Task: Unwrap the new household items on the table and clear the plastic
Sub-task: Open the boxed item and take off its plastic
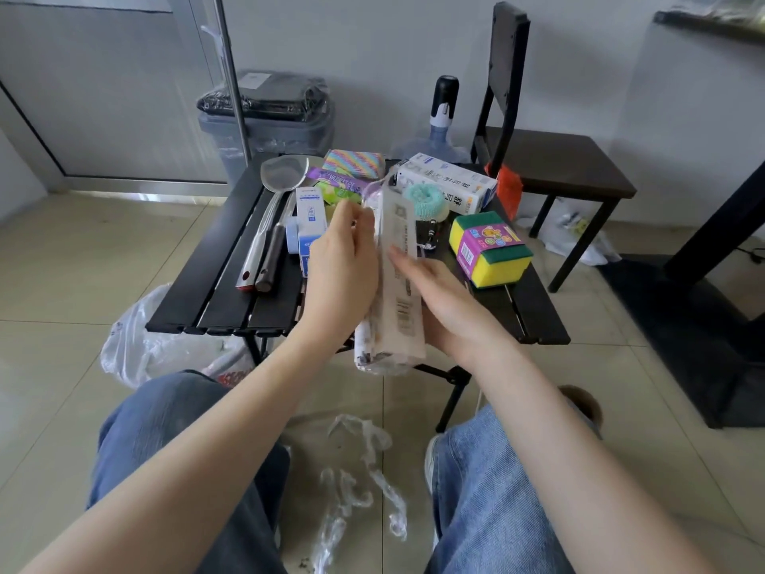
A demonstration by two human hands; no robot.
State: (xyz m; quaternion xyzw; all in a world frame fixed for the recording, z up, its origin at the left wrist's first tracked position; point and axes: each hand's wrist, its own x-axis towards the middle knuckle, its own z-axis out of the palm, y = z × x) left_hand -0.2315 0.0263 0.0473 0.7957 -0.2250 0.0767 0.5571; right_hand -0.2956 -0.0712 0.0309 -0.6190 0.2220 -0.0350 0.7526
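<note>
While both hands, left (343, 258) and right (449, 300), grip a wrapped packet (397, 275), sponges (490, 248), boxes (449, 182) and ladles (269, 225) crowd the counter (198, 292); plastic (360, 482) litters the floor.

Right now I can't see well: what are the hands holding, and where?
A long plastic-wrapped package: left hand pinches its upper edge, right hand supports the lower middle.
</note>
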